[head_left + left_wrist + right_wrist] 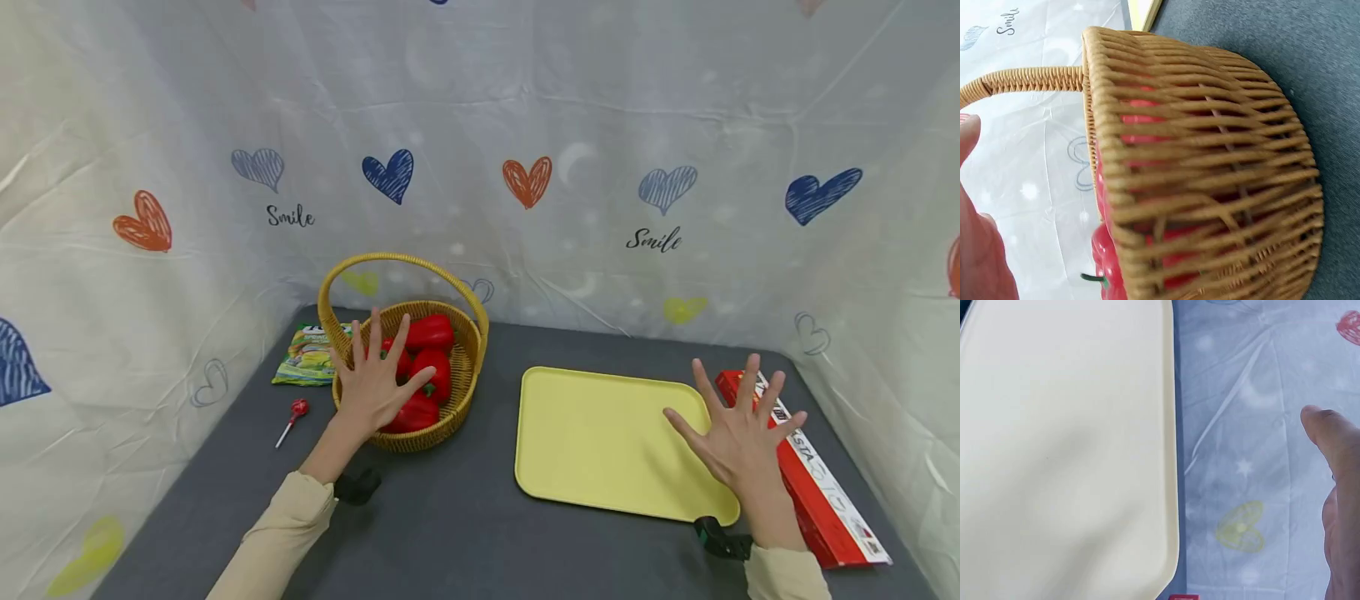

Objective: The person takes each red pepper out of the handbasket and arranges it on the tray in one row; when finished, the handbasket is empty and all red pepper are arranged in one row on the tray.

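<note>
Fingers spread wide, my left hand hovers in front of a wicker basket and holds nothing. Inside the basket lie several red bell peppers, partly covered by that hand in the head view. The left wrist view shows the basket's woven side close up, with a green-stemmed pepper at its rim. My right hand, also spread and holding nothing, is above the right end of a yellow tray. Only its thumb side appears in the right wrist view, beside the tray.
A long red box lies along the table's right side, partly behind the right hand. Left of the basket are a green snack packet and a red lollipop. A heart-patterned curtain encloses the grey table.
</note>
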Motion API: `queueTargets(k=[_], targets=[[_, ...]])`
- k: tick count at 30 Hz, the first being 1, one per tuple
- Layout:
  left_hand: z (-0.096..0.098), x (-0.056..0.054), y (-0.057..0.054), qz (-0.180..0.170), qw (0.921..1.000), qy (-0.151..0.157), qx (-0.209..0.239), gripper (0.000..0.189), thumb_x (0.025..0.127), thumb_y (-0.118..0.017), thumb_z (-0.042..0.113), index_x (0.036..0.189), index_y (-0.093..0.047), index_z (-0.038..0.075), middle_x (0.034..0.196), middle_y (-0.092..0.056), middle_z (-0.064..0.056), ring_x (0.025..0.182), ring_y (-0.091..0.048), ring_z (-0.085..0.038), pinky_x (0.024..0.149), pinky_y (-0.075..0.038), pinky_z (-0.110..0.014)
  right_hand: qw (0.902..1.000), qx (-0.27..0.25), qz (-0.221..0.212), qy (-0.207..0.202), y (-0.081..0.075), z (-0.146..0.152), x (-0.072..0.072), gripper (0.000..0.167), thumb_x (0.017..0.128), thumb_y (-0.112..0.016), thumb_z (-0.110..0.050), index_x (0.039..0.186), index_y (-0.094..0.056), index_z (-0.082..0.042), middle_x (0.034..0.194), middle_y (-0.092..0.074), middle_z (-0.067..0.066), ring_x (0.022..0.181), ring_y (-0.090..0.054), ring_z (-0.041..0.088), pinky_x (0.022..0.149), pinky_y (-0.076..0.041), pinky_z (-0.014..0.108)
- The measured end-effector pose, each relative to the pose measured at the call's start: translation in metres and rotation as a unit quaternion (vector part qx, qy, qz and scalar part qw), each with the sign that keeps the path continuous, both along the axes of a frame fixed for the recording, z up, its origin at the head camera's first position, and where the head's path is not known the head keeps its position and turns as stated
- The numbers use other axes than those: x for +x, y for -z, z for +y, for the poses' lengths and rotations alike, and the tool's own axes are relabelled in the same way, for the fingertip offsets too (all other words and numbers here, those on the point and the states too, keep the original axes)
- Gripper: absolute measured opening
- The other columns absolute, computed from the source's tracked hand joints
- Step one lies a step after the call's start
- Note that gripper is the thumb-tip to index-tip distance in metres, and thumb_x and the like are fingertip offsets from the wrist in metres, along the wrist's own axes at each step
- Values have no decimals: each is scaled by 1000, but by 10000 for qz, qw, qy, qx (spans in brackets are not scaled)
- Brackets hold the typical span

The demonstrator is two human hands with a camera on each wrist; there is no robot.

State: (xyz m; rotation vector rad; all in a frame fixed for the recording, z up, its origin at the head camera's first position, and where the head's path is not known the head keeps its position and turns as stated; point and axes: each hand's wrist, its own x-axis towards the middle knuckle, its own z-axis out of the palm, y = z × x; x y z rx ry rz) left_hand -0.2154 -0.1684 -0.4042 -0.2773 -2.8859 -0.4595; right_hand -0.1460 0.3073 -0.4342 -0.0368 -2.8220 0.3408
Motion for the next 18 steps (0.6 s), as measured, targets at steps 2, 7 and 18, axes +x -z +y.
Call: queueTargets(k=[2, 7, 18], targets=[[-4, 2, 1, 113, 9999, 31, 70, 90, 87, -43, 71, 155, -2, 31, 156, 27, -2, 141, 23, -37, 100, 8, -75, 10000, 12, -27, 17, -1, 0, 2, 89, 87, -43, -69, 155, -4, -27, 149, 40, 8, 133, 37, 41, 85, 18, 81], [-18, 10, 4, 279, 9991, 139, 271, 88, 87, -44, 70, 155, -3, 32, 157, 23, 0, 142, 19, -38, 101, 4, -76, 9999, 74, -94, 57, 0, 2, 7, 90, 87, -46, -68, 155, -6, -26, 149, 40, 8, 133, 38, 41, 85, 19, 81], [-49, 22, -1, -177, 9897, 434, 1353, 90, 88, -62, 53, 155, -7, 29, 161, 1, -8, 144, 0, -42, 102, -15, -74, 9998, 164, 57, -104, 9, 2, 22, 89, 86, -51, -63, 155, -6, -30, 154, 31, 13, 137, 27, 47, 90, 16, 80]])
